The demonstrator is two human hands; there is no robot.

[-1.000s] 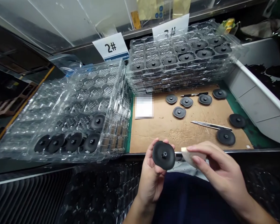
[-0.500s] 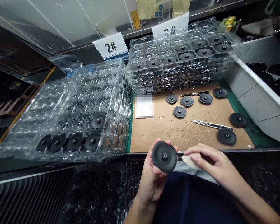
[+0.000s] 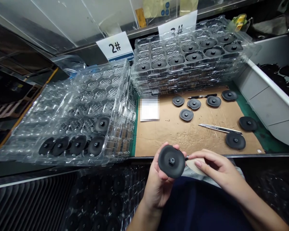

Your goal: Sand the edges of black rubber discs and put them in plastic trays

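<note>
My left hand [image 3: 156, 186] grips a round black disc [image 3: 171, 161] with a small raised hub, face toward me, just in front of the bench edge. My right hand [image 3: 214, 171] pinches a small pale pad [image 3: 192, 165] and holds it against the disc's right rim. Both hands are over my lap. On the brown cardboard mat [image 3: 183, 134] lie several more black discs [image 3: 186, 115], a thin blade knife [image 3: 219, 129] and a black pen [image 3: 202, 96].
A stack of clear blister trays [image 3: 69, 115] at the left holds several discs in its near row. Another tray stack [image 3: 188, 61] at the back carries more discs. Signs marked 2# [image 3: 115, 47] stand behind. A white bin [image 3: 267, 93] is at the right.
My right hand moved left and brought the pale pad up against the disc's rim. The disc shifted slightly right in my left hand.
</note>
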